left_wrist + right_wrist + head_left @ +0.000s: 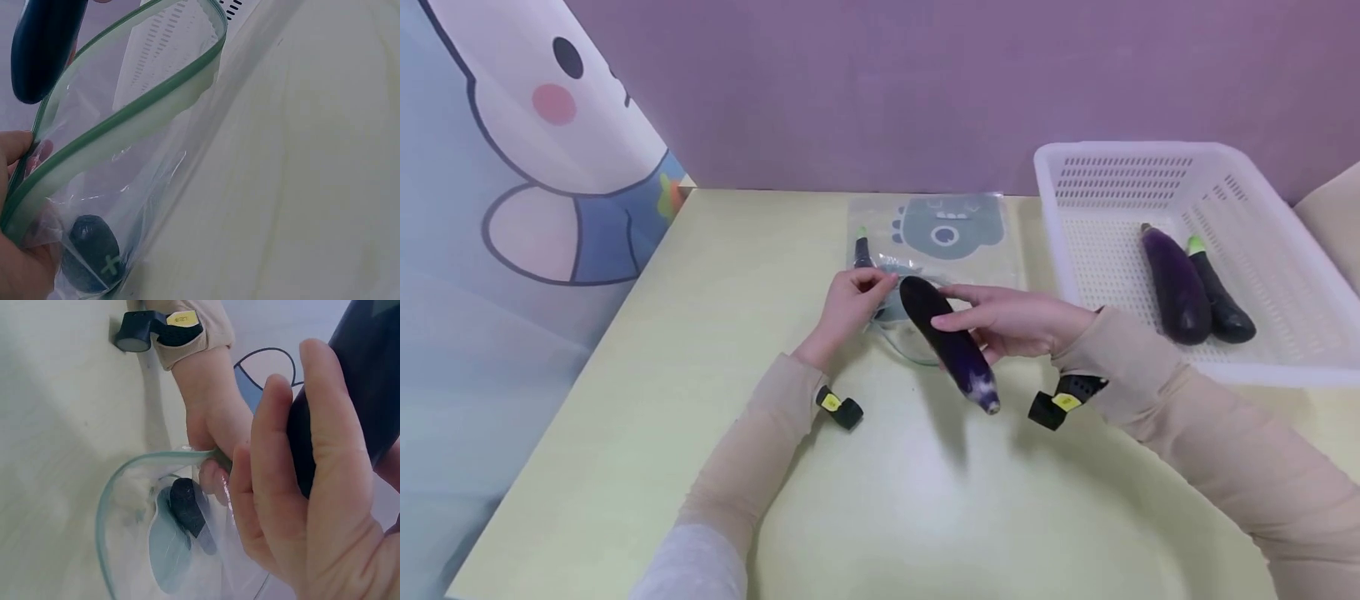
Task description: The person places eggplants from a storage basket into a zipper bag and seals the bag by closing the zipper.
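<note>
Around mid-frame, pinching bag point(134, 105) with left hand point(846, 304), gripping eggplant point(951, 346) in curled right hand point(1018, 323), with another point(862, 250) already bagged and two more point(1176, 287) probably to go, upper right.

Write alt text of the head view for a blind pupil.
A person's right hand holds an eggplant near the mouth of a clear bag pinched by the left hand. Another eggplant lies inside it; two more lie in a white basket.

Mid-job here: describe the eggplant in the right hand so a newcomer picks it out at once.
From the white basket on the table, look left to the person's right hand. It holds a dark purple eggplant, whitish near its stem end. Unlike the basket pair and the bagged one, it is held.
</note>
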`<action>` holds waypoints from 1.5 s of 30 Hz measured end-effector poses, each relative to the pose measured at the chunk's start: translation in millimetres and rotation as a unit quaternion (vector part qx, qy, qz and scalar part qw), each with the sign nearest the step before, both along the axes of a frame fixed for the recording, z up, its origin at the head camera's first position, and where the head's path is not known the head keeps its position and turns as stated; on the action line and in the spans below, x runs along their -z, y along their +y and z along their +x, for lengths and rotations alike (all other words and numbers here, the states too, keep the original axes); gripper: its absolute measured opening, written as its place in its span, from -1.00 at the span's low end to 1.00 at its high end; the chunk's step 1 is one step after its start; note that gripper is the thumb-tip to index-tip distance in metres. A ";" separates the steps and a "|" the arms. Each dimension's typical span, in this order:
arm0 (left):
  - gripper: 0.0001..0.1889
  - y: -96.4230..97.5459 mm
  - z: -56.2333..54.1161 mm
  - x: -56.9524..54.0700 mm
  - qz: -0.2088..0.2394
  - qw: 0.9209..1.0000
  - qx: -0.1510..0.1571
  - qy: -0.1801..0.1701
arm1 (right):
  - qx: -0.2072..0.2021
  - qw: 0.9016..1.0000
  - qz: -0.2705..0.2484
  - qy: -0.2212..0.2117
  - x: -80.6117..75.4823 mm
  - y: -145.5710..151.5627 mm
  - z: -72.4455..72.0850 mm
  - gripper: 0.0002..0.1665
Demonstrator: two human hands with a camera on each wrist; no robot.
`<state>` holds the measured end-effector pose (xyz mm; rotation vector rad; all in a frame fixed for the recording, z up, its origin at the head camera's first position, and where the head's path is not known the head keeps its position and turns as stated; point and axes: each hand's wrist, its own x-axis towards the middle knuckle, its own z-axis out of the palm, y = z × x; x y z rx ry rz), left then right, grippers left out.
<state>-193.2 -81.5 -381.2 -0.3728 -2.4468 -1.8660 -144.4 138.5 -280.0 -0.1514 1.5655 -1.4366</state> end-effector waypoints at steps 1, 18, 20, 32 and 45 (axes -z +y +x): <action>-0.79 -0.2 0.7 0.3 -0.001 1.000 -0.002 0.001 | -0.001 1.000 0.004 0.003 1.5 -0.5 0.8 -0.22; -0.77 -2.1 7.8 -0.7 0.004 1.000 -0.002 0.005 | 0.035 0.999 0.017 -0.005 36.5 -23.7 9.4 -0.37; -0.78 -1.6 7.2 -2.0 0.003 1.000 -0.001 0.011 | 0.060 0.998 0.011 -0.008 40.7 -26.7 8.6 -0.36; -0.79 2.7 5.1 -3.9 0.003 1.000 0.011 0.015 | 0.177 0.984 -0.028 -0.023 64.6 -32.2 -7.8 -0.33; -0.81 4.6 8.2 -7.6 0.019 0.999 0.021 0.046 | 0.226 0.970 -0.089 -0.018 73.8 -47.6 -22.8 -0.40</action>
